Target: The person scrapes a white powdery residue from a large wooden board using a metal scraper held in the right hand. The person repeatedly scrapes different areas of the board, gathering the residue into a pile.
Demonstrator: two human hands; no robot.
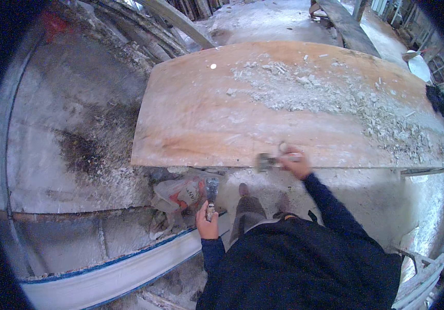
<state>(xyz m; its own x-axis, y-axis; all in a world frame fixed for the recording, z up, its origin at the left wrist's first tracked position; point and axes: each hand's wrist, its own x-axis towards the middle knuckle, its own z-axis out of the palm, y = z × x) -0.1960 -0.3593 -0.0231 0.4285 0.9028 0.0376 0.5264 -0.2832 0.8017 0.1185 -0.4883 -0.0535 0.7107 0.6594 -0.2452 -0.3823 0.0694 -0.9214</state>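
Observation:
My left hand [207, 223] is closed round the handle of a putty knife [212, 190]. Its flat blade points up, just short of the board's near edge. Over that edge my right hand [295, 164] grips a second scraper [266, 162] with a wide greyish blade turned to the left. Motion smears this tool, so I cannot tell whether its blade touches the wood. Beneath it lies a large wooden board [191, 111], dusty and reddish-brown. Pale flakes and crumbs [304, 90] are heaped across its middle and right side.
A white-and-red plastic bag [178, 195] sits on the floor below the board's near left edge. A long white panel with blue edges [123, 279] runs along the lower left. Timber pieces [144, 31] are stacked at the back left, and a wooden frame [423, 279] stands lower right.

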